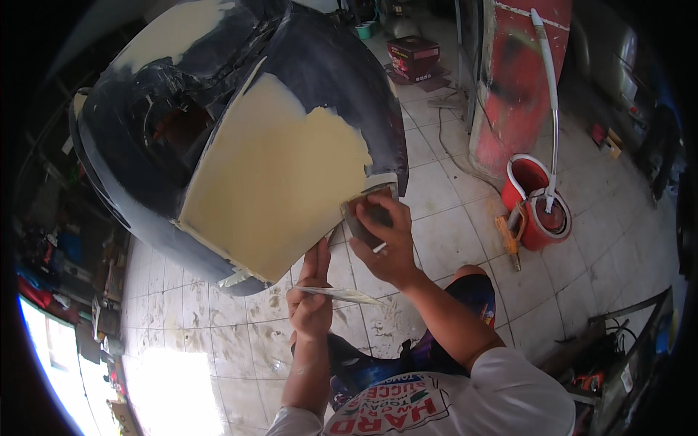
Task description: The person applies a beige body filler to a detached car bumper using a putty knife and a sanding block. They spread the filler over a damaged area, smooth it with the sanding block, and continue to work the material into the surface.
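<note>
A dark, curved vehicle body part (349, 80) stands before me, with a broad patch of cream-coloured filler (276, 174) over its near face. At the patch's lower right corner, my right hand (389, 243) grips a dark, flat sanding block (352, 219) against the edge. A short white stick (379, 248) shows between its fingers. My left hand (313, 301) is closed around a thin, pale, blade-like strip (345, 295), whose exact kind I cannot tell. Two of its fingers stretch up to the panel's lower edge. The palm side of both hands is hidden.
Dusty white tiles (451, 240) cover the floor. To the right stand a red mop bucket (534, 211) with a mop (552, 123), a yellow-orange tool (508, 240) and a leaning red panel (516, 94). A printed box (413, 58) sits farther back. Clutter lines the left wall.
</note>
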Tool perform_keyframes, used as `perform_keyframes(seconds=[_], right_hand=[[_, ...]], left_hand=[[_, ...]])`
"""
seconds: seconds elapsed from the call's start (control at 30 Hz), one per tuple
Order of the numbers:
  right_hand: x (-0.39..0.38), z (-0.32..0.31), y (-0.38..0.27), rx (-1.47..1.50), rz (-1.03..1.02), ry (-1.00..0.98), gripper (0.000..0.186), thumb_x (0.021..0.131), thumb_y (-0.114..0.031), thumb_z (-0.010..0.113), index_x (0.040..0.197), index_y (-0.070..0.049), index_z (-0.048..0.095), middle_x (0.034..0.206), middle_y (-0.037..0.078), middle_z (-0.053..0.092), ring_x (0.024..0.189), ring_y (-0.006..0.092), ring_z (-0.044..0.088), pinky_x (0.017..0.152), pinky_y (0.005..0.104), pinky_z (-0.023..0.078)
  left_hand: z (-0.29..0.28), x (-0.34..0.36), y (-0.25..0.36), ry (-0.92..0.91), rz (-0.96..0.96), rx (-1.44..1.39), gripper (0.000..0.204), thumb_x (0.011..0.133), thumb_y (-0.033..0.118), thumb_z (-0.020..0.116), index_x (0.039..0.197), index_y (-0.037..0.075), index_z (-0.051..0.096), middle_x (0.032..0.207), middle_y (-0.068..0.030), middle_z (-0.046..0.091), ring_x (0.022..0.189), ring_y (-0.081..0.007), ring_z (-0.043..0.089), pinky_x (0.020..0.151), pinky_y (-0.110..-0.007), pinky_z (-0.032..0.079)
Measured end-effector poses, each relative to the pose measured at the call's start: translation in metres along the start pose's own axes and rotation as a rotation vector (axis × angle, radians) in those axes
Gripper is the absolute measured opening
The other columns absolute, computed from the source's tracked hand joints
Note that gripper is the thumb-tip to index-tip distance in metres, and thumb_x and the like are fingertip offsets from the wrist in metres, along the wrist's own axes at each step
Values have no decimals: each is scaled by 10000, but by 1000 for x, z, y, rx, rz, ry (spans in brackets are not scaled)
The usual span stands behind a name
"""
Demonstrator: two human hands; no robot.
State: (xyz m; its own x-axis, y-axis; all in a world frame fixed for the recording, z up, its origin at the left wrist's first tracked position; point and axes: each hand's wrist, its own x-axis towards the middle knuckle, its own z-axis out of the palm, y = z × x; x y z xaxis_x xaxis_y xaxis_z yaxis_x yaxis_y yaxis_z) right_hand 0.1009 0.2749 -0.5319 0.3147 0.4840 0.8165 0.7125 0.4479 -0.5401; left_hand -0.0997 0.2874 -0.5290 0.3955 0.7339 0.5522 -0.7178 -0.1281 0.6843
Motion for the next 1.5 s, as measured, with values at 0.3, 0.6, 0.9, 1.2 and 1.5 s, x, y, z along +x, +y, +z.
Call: perform_keyframes(seconds=[0.3, 0.6, 0.9, 1.2, 1.5], right_hand=[[21, -14, -39, -4, -131, -9, 536, 734, -231, 853, 1257, -142, 779, 1414, 104, 579, 1311, 343, 528, 1077, 504, 408], [-30, -102, -33, 362, 201, -322, 651, 739, -227, 841, 1361, -66, 738, 1469, 172, 560, 1377, 358, 518, 1177, 507, 380], [-73, -121, -30, 731, 168, -543, 600, 852, -254, 828, 1404, -43, 721, 1531, 212, 477, 1463, 380, 463, 1216, 468, 357], [-43, -165, -11, -226, -74, -594, 468, 665, -283, 861, 1127, -211, 852, 1402, 30, 607, 1351, 328, 526, 1140, 521, 383], [-81, -120, -16, -63, 4, -745, 513, 728, -311, 833, 1237, -261, 791, 1313, 9, 641, 1295, 328, 565, 1024, 539, 427]], left_hand=[[-7, -5, 0, -59, 11, -31, 300, 854, 118, 674, 1023, -114, 759, 1714, -358, 267, 1630, -546, 135, 1326, -643, 55], [13, -34, 8, 109, -105, -148, 442, 1052, 212, 651, 1442, 15, 586, 1730, -267, 311, 1603, -512, 258, 1287, -653, 243], [73, -61, -22, 505, -249, 6, 367, 1124, 137, 582, 1476, 44, 537, 1352, -99, 686, 1194, -210, 681, 998, -343, 561], [49, -52, -14, 326, -283, 610, 277, 1087, 115, 655, 1330, -16, 638, 1034, -89, 753, 902, -150, 699, 795, -290, 565], [61, -33, 5, 182, 44, 1025, 159, 1055, 31, 665, 1183, -62, 676, 911, -51, 762, 827, -100, 674, 737, -254, 535]])
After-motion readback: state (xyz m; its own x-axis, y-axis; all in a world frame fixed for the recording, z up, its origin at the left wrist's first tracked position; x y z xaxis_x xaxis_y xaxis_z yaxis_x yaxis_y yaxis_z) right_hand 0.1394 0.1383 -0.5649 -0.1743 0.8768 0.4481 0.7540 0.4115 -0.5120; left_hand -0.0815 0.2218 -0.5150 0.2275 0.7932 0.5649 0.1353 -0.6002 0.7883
